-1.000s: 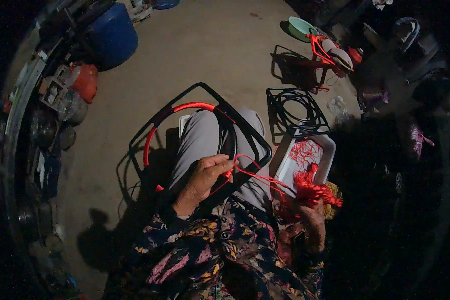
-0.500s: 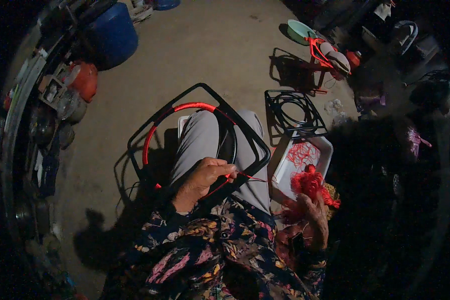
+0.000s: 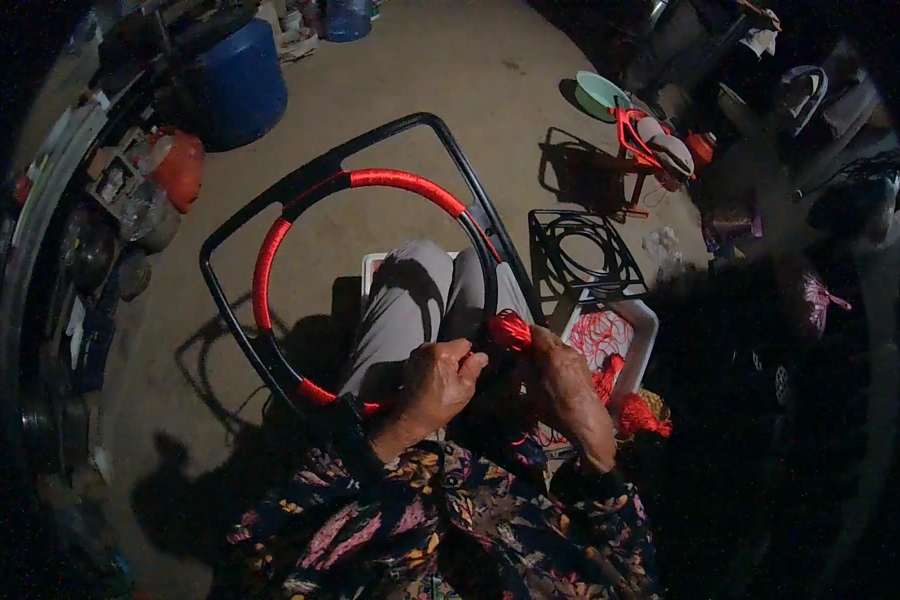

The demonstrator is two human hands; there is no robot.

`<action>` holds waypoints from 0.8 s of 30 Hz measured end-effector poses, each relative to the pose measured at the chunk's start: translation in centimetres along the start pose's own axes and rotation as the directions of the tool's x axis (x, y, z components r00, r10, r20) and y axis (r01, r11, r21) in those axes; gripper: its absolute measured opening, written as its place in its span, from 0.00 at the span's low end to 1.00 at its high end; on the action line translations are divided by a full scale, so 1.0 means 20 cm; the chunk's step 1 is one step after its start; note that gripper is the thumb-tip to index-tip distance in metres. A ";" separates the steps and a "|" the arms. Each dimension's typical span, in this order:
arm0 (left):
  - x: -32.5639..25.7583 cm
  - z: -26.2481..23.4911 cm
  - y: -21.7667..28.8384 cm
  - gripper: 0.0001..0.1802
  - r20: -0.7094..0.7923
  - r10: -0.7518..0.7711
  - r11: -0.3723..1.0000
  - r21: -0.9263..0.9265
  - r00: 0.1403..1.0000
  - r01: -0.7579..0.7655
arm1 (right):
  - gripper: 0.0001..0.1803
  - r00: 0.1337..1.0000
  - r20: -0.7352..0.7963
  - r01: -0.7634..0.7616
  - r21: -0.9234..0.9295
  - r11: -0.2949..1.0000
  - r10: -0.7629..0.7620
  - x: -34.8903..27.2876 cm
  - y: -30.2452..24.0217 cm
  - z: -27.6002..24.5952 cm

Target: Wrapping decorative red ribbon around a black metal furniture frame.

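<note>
A black frame [image 3: 232, 290] with rounded corners and a round inner ring stands tilted over my lap. Glossy red cord [image 3: 410, 184] is wound tightly round several stretches of the ring, with bare black parts between. My left hand [image 3: 438, 388] is closed at the ring's near edge, over its lower red winding; what lies inside its fingers is hidden. Just to its right, my right hand [image 3: 572, 400] grips a looped bundle of red cord [image 3: 510, 330] by its near end. The bundle is beside the ring's lower right part, above my right thigh.
On my right, a white tray [image 3: 646, 335] holds loose red cord, with another black frame [image 3: 585, 250] across its far end. More red cord [image 3: 642, 416] lies nearby. Farther off are a red chair [image 3: 632, 135], a green basin [image 3: 600, 92] and a blue barrel [image 3: 242, 85].
The frame has risen and tilted, showing more of its wound ring. My right hand has brought a red cord bundle from beside the tray to the ring, near my left hand.
</note>
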State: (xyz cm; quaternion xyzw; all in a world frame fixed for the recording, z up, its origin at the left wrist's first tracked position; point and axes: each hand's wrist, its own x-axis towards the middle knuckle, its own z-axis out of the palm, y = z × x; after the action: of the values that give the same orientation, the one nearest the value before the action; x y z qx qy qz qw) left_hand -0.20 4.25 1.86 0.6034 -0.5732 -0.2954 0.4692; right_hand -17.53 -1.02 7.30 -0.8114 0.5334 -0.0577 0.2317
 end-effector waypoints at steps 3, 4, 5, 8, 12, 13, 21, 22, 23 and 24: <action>-0.01 -0.01 0.02 0.12 -0.037 0.034 0.991 0.129 0.999 -0.029 | 0.06 1.000 -0.001 0.025 -0.015 1.000 -0.025 0.06 -0.08 0.03; -0.01 -0.02 0.02 0.11 0.002 0.002 0.990 0.144 1.000 -0.003 | 0.07 0.991 0.017 0.132 -0.333 0.934 -0.134 0.09 -0.12 0.02; -0.02 -0.02 0.02 0.10 0.042 -0.029 0.987 0.159 0.999 0.022 | 0.07 0.991 0.014 0.127 -0.336 0.933 -0.130 0.12 -0.12 0.03; -0.03 0.00 -0.04 0.09 -0.017 0.073 0.966 0.248 0.997 -0.066 | 0.10 0.970 -0.043 0.194 -0.445 0.874 -0.238 0.21 -0.14 0.03; -0.02 0.00 -0.10 0.11 -0.108 0.010 0.981 0.194 0.994 0.012 | 0.20 0.951 -0.085 0.293 -0.051 0.955 -0.296 0.26 -0.13 0.07; -0.02 -0.01 -0.09 0.12 -0.133 0.035 0.991 0.133 0.991 -0.017 | 0.23 0.890 -0.190 0.437 0.106 0.893 -0.414 0.25 -0.11 0.08; -0.03 -0.03 -0.07 0.13 -0.112 -0.027 0.998 0.057 0.993 0.034 | 0.23 0.910 -0.296 0.328 0.088 0.940 -0.290 0.07 -0.13 0.07; -0.02 -0.03 -0.05 0.12 -0.081 -0.038 0.996 0.082 0.996 0.045 | 0.23 0.877 -0.353 0.347 -0.006 0.938 -0.327 0.08 -0.13 0.08; -0.02 -0.04 -0.04 0.12 -0.051 -0.050 0.993 0.108 0.997 0.056 | 0.23 0.876 -0.353 0.348 -0.006 0.938 -0.327 0.09 -0.13 0.08; -0.03 -0.03 -0.03 0.12 -0.049 -0.048 0.993 0.108 0.998 0.053 | 0.26 0.898 -0.320 0.311 -0.027 0.950 -0.303 0.11 -0.14 0.09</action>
State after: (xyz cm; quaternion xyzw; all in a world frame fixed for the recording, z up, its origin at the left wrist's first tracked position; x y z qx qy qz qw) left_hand 0.56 4.89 1.45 0.6492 -0.5619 -0.2614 0.4409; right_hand -13.62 -1.56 6.55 -0.8622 0.4287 -0.2308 0.1401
